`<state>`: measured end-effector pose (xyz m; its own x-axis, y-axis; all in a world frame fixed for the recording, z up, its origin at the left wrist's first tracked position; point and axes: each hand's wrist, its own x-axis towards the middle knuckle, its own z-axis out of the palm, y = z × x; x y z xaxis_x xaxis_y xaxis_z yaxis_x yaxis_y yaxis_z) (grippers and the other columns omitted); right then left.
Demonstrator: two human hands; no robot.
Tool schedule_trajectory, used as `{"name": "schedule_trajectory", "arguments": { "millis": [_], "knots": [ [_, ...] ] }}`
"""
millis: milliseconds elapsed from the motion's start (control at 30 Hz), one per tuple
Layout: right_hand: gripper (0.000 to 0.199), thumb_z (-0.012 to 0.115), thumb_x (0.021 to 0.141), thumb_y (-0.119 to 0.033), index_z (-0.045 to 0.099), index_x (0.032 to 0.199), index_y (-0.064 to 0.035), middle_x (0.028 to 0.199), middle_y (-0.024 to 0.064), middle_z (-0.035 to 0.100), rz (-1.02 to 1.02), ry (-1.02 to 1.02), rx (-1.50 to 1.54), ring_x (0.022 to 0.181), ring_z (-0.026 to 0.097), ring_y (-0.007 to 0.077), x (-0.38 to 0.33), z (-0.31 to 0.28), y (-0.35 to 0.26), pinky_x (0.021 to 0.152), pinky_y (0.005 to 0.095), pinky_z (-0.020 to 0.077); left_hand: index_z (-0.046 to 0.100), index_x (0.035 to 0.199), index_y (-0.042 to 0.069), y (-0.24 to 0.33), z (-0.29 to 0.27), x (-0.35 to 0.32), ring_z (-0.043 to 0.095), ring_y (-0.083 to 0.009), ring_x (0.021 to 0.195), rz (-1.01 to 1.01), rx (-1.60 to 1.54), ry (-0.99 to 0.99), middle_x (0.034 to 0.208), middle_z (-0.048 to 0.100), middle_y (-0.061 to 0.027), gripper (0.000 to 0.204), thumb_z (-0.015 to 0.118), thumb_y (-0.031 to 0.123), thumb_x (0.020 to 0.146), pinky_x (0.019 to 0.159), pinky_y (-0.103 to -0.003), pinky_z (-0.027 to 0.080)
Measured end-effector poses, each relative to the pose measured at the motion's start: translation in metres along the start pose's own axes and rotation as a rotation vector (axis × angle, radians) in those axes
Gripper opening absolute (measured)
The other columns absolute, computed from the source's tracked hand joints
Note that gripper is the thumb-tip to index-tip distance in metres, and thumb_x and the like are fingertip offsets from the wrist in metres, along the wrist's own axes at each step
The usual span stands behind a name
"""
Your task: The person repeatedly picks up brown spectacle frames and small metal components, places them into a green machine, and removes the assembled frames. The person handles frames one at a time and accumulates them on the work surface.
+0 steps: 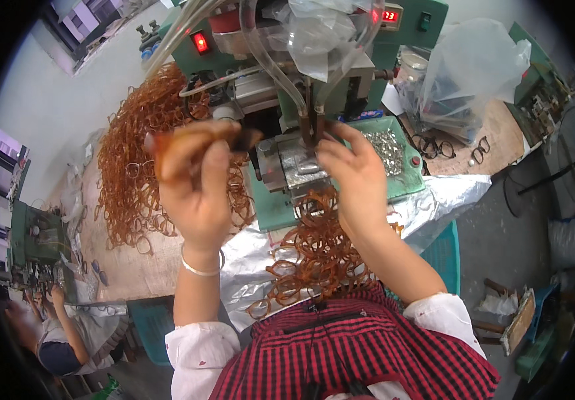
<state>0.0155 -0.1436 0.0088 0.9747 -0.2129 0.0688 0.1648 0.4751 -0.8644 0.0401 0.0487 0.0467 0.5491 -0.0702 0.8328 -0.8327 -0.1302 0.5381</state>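
In my raised left hand (197, 190), an amber-brown eyeglass frame (246, 140) is gripped between thumb and fingers, smeared by motion. It is held left of the green machine's metal fixture (301, 170). My right hand (362, 183) reaches to the fixture's right side, its fingertips drawn together beside the dark nozzle (313, 123); whatever they pinch is too small to make out. Below the fixture, a pile of amber eyeglass frames (314, 260) spreads over silver foil (244, 257) down to my checked apron. Clear tubes (284, 83) run down into the nozzle.
Left of the machine rises a large heap of amber eyeglass frames (134, 133) on the wooden table (131, 273). A green tray (413, 180) of small metal parts (386, 150) stands at right, near dark glasses (444, 148) and a plastic bag (477, 73). Another person (77, 340) works at far left.
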Motion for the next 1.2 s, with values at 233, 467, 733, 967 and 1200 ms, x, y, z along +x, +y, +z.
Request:
{"name": "schedule_trajectory", "arguments": {
  "millis": [233, 467, 733, 967, 1200],
  "knots": [
    [0.028, 0.070, 0.083, -0.012, 0.072, 0.108, -0.0008, 0.128, 0.0222, 0.064, -0.503, -0.067, -1.290, 0.123, 0.058, 0.0406, 0.041, -0.082, 0.000, 0.107, 0.0458, 0.0454, 0.076, 0.117, 0.022, -0.005, 0.019, -0.047, 0.057, -0.0255, 0.096, 0.305, 0.334, -0.545, 0.123, 0.070, 0.0016, 0.049, 0.077, 0.021, 0.068, 0.088, -0.041, 0.049],
    [0.020, 0.071, 0.085, -0.006, 0.073, 0.104, 0.0032, 0.130, 0.0255, 0.062, -0.614, 0.133, -1.607, 0.122, 0.058, 0.0428, 0.047, -0.229, 0.056, 0.107, 0.0466, 0.0433, 0.074, 0.108, 0.020, -0.035, 0.039, -0.064, 0.058, -0.0244, 0.096, 0.345, 0.071, -0.467, 0.118, 0.067, -0.0001, 0.039, 0.077, 0.016, 0.069, 0.091, -0.046, 0.043],
    [0.021, 0.062, 0.090, -0.011, 0.067, 0.105, 0.0018, 0.115, 0.0210, 0.065, -0.797, 0.019, -1.613, 0.108, 0.060, 0.0397, 0.092, -0.191, 0.058, 0.094, 0.0472, 0.0468, 0.052, 0.145, 0.014, -0.016, 0.041, -0.118, 0.052, -0.0365, 0.121, 0.158, 0.397, -0.179, 0.156, 0.039, -0.0185, 0.064, 0.073, 0.021, 0.085, 0.120, -0.059, 0.027],
    [0.019, 0.067, 0.090, -0.013, 0.074, 0.099, 0.0013, 0.097, 0.0181, 0.071, -0.652, -0.063, -1.542, 0.091, 0.066, 0.0366, 0.077, -0.201, 0.038, 0.084, 0.0443, 0.0509, 0.015, 0.163, 0.012, 0.060, 0.027, -0.159, 0.022, -0.0531, 0.148, -0.808, 0.035, -0.880, 0.164, 0.011, -0.0323, 0.089, 0.063, 0.048, 0.098, 0.120, -0.055, 0.026],
    [0.014, 0.072, 0.086, -0.006, 0.076, 0.098, 0.0009, 0.093, 0.0132, 0.074, -0.519, -0.005, -1.244, 0.087, 0.069, 0.0240, 0.065, -0.176, 0.017, 0.082, 0.0335, 0.0521, 0.070, 0.105, 0.003, -0.048, -0.128, -0.079, 0.065, -0.0296, 0.107, -0.393, 0.491, 0.238, 0.108, 0.069, -0.0131, 0.021, 0.074, 0.015, 0.088, 0.097, -0.042, 0.048]
  ]
}}
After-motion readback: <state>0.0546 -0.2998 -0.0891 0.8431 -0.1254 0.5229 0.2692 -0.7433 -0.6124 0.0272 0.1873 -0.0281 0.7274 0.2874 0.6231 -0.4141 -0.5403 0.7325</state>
